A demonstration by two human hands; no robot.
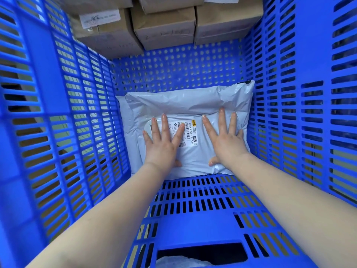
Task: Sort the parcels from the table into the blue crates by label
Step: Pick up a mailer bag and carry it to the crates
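Blue slatted plastic walls in the scene on every side: this is the inside of a crate [58,105], and both arms reach down to its bottom, where a grey poly parcel [185,105] lies flat. The left hand [164,142] and the right hand [224,140] rest palm-down on it with fingers straight and spread, gripping nothing; that flat pressure looks meant to seat the bag and squeeze the air out so it takes little room. The parcel sits label-up, its white label [188,133] between the hands and partly under the left fingers, probably kept showing so the sort can be checked. The film is creased and puffy, with a folded flap toward the far right corner near the right wall. A second grey bag [125,120] seems to lie beneath it, peeking out on the left, though little of it shows. Cardboard boxes [164,28] stand beyond the far wall.
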